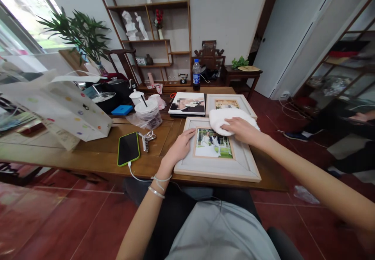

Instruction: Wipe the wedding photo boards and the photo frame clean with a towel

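Observation:
A white picture frame with a wedding photo inside lies flat at the front edge of the wooden table. Stretched along the frame's left side, my left hand rests with its fingers extended. My right hand grips a fluffy white cloth over the frame's upper right part, touching its top border. The cloth also covers part of a second photo frame lying just behind. To the left of that one is a photo album with a picture on its cover.
A phone with a charging cable lies left of my left arm. Beyond it stand a lidded plastic cup, a blue box and a large paper bag. A cola bottle stands at the back. Someone's legs show at right.

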`<state>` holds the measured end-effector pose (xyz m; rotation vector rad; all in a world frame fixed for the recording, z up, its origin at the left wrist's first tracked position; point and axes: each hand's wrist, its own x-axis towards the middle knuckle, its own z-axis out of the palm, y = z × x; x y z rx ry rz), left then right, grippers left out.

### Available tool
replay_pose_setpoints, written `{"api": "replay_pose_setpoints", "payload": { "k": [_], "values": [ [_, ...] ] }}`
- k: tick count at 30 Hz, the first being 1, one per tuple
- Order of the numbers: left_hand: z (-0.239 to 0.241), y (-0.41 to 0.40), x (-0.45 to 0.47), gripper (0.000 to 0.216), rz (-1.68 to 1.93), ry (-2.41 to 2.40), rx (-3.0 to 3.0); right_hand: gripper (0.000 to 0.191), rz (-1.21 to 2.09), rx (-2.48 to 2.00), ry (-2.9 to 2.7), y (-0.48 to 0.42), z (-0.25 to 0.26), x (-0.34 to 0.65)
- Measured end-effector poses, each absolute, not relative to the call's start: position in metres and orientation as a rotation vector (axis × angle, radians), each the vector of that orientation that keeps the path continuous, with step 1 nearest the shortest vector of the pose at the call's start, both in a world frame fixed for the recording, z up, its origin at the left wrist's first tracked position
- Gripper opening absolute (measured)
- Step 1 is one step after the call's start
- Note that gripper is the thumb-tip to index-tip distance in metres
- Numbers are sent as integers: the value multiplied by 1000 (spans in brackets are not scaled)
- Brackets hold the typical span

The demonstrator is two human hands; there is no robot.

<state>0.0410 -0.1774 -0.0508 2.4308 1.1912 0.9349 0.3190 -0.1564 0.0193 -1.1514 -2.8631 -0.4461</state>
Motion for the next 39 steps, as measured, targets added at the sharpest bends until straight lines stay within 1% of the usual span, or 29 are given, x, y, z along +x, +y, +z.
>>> {"api": "replay_pose_setpoints", "payload": {
  "k": [8, 13, 15, 18, 24, 27, 31, 35, 39],
  "values": [
    [-48, -180, 43, 56, 944, 1219, 2423, 52, -427, -1297, -2778, -171, 24, 350],
    [-48, -180, 42, 56, 954, 1200, 2430, 50, -601, -1561, -2430, -149, 30, 358],
    [-48, -181, 43, 56, 961, 1201, 2425, 48, -610, -1554, -2421, -143, 29, 355],
    [-48, -181, 44, 55, 962, 1217, 2417, 50, -518, -1455, -2573, -146, 18, 341],
    [-48, -180, 45, 55, 963, 1231, 2414, 52, -525, -1344, -2689, -188, 0, 308],
    [-49, -179, 45, 56, 963, 1240, 2420, 48, -437, -1351, -2741, -223, 8, 297],
    [-49, -180, 45, 56, 969, 1228, 2422, 43, -177, -1375, -2811, -280, 23, 286],
    [-49, -180, 45, 55, 966, 1227, 2426, 50, -13, -1281, -2761, -313, 20, 281],
    [-47, -180, 44, 54, 962, 1214, 2426, 58, -44, -1265, -2687, -292, 5, 289]
  ]
}}
